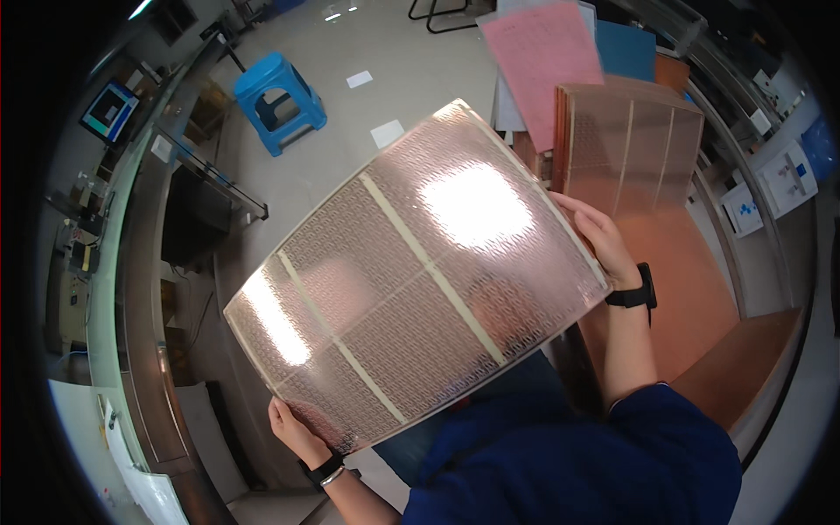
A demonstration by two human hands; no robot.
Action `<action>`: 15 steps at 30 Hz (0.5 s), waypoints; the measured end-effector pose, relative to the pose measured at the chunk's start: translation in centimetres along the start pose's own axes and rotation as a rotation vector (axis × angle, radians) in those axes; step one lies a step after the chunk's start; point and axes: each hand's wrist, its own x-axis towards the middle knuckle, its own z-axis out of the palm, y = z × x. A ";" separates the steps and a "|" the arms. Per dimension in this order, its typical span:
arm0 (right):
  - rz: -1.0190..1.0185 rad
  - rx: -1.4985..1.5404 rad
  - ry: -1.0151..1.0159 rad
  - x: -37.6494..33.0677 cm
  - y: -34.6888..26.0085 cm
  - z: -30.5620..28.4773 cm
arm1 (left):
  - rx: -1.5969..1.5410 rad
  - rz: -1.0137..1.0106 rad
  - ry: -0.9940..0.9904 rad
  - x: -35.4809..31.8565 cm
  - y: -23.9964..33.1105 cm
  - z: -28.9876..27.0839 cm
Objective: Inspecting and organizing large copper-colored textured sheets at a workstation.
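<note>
Big glossy sheet up in front of the camera, tilted, filling the middle of the view and hiding most of what lies behind and below it. Its surface is a fine repeating copper-toned pattern split by pale strips, but two bright glare patches wash out parts of it, so the detail there can't be read. Left hand grips the sheet's lower corner, fingers tucked behind it and mostly out of sight; right hand clasps the right edge, thumb side showing, fingertips hidden behind the sheet. A dark band sits on each wrist. Right of the sheet, a stack of similar copper sheets stands on the brown desk, its near left corner covered by the held sheet. Above the stack, a pink sheet leans, with a blue panel just beside it, cut off behind. At the desk's far right edge, small white packages with blue marks, too small to make out. On the floor, upper left, a blue stool; further left a small screen, blurred by the rim.
</note>
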 end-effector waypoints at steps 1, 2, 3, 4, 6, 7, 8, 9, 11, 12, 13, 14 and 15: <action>0.014 0.015 -0.006 -0.1 0.1 -0.2 | -0.073 0.000 -0.023 0.0 0.1 -0.1; 0.003 0.024 -0.019 -0.1 0.4 -0.3 | -0.075 0.016 -0.013 -0.1 0.4 -0.2; 0.019 -0.010 -0.022 -0.3 0.5 -0.7 | -0.155 -0.031 -0.007 -0.2 0.8 -0.2; 0.036 -0.041 -0.031 -0.4 0.5 -0.9 | -0.232 -0.076 0.003 -0.3 1.2 -0.6; 0.038 -0.092 -0.035 -0.3 0.3 -1.5 | -0.272 -0.068 0.014 -0.1 2.0 -1.5; 0.006 -0.061 -0.044 -0.2 -0.1 -1.5 | -0.333 -0.045 -0.027 -0.3 3.2 -1.4; -0.025 -0.029 -0.053 -0.1 -0.4 -1.6 | -0.392 -0.022 -0.067 -0.3 4.6 -1.2; -0.110 -0.046 -0.054 0.1 -0.9 -1.7 | -0.385 -0.012 -0.048 -0.2 6.1 -1.3; -0.241 -0.052 -0.066 1.3 -1.8 -2.0 | -0.376 0.139 -0.004 0.1 9.0 -1.3; -0.200 -0.108 -0.005 1.5 -2.7 -2.8 | -0.405 0.189 -0.029 0.6 10.2 -1.5; -0.339 -0.104 0.066 2.3 -3.0 -2.2 | -0.414 0.229 -0.064 1.7 10.3 -2.3; -0.476 -0.098 0.138 3.2 -3.2 -1.7 | -0.421 0.267 -0.099 2.7 10.5 -2.9; -0.463 -0.091 0.115 4.1 -3.1 -1.2 | -0.399 0.320 -0.059 3.1 10.9 -1.9</action>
